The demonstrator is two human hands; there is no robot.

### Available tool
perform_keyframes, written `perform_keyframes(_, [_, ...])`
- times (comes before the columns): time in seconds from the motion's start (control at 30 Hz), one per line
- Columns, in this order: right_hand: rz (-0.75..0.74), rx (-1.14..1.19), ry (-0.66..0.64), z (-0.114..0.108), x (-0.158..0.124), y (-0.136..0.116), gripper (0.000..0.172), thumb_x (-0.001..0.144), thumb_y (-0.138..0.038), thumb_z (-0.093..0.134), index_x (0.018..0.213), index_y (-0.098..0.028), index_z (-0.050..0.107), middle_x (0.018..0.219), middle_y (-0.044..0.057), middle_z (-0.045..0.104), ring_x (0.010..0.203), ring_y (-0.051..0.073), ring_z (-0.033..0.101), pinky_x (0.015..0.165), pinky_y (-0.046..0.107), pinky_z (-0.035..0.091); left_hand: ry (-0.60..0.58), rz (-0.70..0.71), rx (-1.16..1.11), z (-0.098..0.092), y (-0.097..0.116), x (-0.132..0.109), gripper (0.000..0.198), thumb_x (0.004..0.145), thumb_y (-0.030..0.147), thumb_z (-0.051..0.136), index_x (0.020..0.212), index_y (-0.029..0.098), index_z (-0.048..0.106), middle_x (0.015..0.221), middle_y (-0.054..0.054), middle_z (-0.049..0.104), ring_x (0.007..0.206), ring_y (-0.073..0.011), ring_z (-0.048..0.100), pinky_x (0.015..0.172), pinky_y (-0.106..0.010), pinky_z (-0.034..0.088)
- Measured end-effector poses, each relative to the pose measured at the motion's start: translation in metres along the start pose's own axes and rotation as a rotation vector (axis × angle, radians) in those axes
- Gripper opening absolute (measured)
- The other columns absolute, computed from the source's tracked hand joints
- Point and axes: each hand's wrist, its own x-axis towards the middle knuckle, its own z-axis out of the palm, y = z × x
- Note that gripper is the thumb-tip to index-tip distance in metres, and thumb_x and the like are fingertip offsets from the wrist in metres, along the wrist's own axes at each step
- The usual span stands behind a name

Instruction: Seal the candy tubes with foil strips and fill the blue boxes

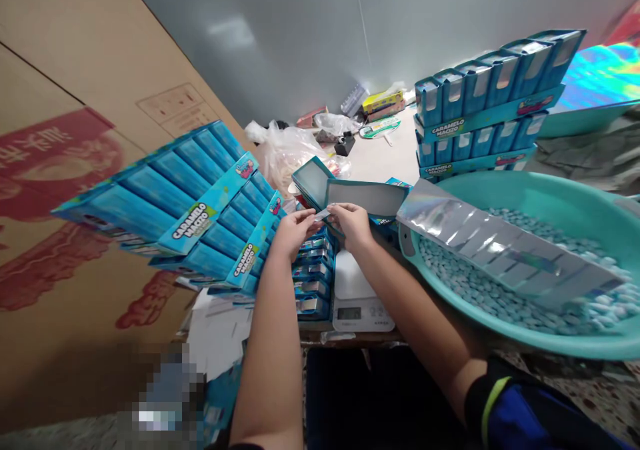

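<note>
My left hand (293, 235) and my right hand (353, 225) meet over the table, fingertips pinched. Between them is a small whitish strip (322, 215), held at both ends; its exact kind is too small to make out. Just beyond my fingers stands an opened blue carton with grey inner flaps (367, 198). Below the hands lies a row of small blue boxes (313, 283) with shiny silver tabs. A white digital scale (356, 297) sits beside that row, partly under my right forearm.
Stacked blue candy display boxes (210, 203) lean at left by a big cardboard carton (60, 137); more display boxes (480, 110) stand back right. A teal basin (500, 343) of pale blue candies carries a silver sheet (500, 257). Plastic bags (290, 150) lie behind.
</note>
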Motion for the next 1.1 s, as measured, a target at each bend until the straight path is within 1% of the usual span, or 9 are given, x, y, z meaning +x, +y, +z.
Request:
perform_keyframes(0.13, [0.051, 0.042, 0.056, -0.001, 0.001, 0.006, 0.007, 0.066, -0.014, 0.070, 0.070, -0.014, 0.064, 0.049, -0.005, 0.054, 0.045, 0.007, 0.050, 0.041, 0.016, 0.034, 0.087, 0.017, 0.009, 0.001, -0.013, 0.009, 0.027, 0.080, 0.010, 0.069, 0.107, 0.009, 0.069, 0.069, -0.001, 0.069, 0.063, -0.0099, 0.066, 0.072, -0.024, 0.058])
perform_keyframes(0.27, [0.086, 0.043, 0.097, 0.000, 0.002, 0.013, 0.007, 0.066, -0.013, 0.069, 0.069, -0.014, 0.063, 0.054, -0.004, 0.059, 0.048, 0.008, 0.054, 0.042, 0.017, 0.035, 0.129, 0.025, 0.046, -0.001, -0.023, 0.017, 0.023, 0.077, 0.012, 0.070, 0.099, 0.009, 0.072, 0.070, -0.002, 0.069, 0.058, -0.0095, 0.063, 0.066, -0.024, 0.056])
perform_keyframes(0.37, [0.092, 0.022, 0.093, 0.001, 0.002, 0.018, 0.006, 0.066, -0.013, 0.069, 0.070, -0.013, 0.065, 0.056, -0.003, 0.060, 0.050, 0.008, 0.054, 0.042, 0.017, 0.034, 0.160, 0.077, 0.072, -0.002, -0.028, 0.023, 0.027, 0.077, 0.014, 0.069, 0.104, 0.011, 0.072, 0.079, -0.002, 0.071, 0.064, -0.0103, 0.065, 0.072, -0.025, 0.057])
perform_keyframes(0.47, [0.087, -0.016, 0.093, 0.001, 0.002, 0.023, 0.007, 0.066, -0.010, 0.068, 0.071, -0.013, 0.064, 0.055, -0.004, 0.058, 0.048, 0.007, 0.052, 0.042, 0.017, 0.033, 0.204, 0.119, 0.132, -0.004, -0.033, 0.028, 0.034, 0.078, 0.015, 0.066, 0.111, 0.011, 0.069, 0.078, -0.002, 0.070, 0.067, -0.0133, 0.067, 0.076, -0.029, 0.057])
perform_keyframes(0.57, [0.063, -0.060, 0.122, -0.002, 0.005, 0.029, 0.017, 0.064, -0.006, 0.068, 0.077, -0.014, 0.062, 0.054, -0.006, 0.056, 0.047, 0.007, 0.051, 0.043, 0.016, 0.033, 0.255, 0.167, 0.255, -0.004, -0.037, 0.031, 0.037, 0.077, 0.016, 0.066, 0.114, 0.011, 0.068, 0.074, -0.002, 0.069, 0.069, -0.0166, 0.068, 0.077, -0.031, 0.057])
perform_keyframes(0.67, [0.043, -0.107, 0.168, -0.005, 0.009, 0.035, 0.027, 0.063, -0.003, 0.066, 0.085, -0.016, 0.058, 0.054, -0.007, 0.055, 0.048, 0.008, 0.052, 0.043, 0.016, 0.034, 0.302, 0.221, 0.406, -0.003, -0.039, 0.031, 0.038, 0.075, 0.017, 0.069, 0.113, 0.015, 0.068, 0.080, -0.002, 0.070, 0.074, -0.0181, 0.068, 0.079, -0.030, 0.055])
perform_keyframes(0.73, [0.044, -0.137, 0.180, -0.006, 0.010, 0.039, 0.027, 0.064, -0.002, 0.064, 0.085, -0.017, 0.056, 0.055, -0.007, 0.055, 0.048, 0.009, 0.054, 0.044, 0.017, 0.037, 0.323, 0.244, 0.497, -0.002, -0.040, 0.031, 0.039, 0.074, 0.016, 0.068, 0.113, 0.017, 0.068, 0.084, -0.003, 0.071, 0.076, -0.0180, 0.067, 0.080, -0.030, 0.054])
perform_keyframes(0.9, [0.040, -0.219, 0.162, -0.007, 0.009, 0.047, 0.024, 0.065, -0.003, 0.059, 0.082, -0.019, 0.051, 0.057, -0.007, 0.053, 0.049, 0.010, 0.055, 0.045, 0.019, 0.041, 0.334, 0.287, 0.665, -0.002, -0.045, 0.034, 0.036, 0.077, 0.014, 0.064, 0.113, 0.016, 0.067, 0.090, -0.006, 0.070, 0.078, -0.0188, 0.067, 0.080, -0.031, 0.054])
perform_keyframes(1.1, [-0.035, -0.372, 0.121, -0.011, 0.014, 0.054, 0.023, 0.067, -0.007, 0.060, 0.082, -0.020, 0.049, 0.062, -0.006, 0.055, 0.053, 0.012, 0.056, 0.049, 0.020, 0.042, 0.321, 0.386, 0.810, -0.002, -0.045, 0.030, 0.033, 0.077, 0.010, 0.059, 0.109, 0.015, 0.069, 0.094, -0.008, 0.069, 0.089, -0.0224, 0.067, 0.089, -0.033, 0.053])
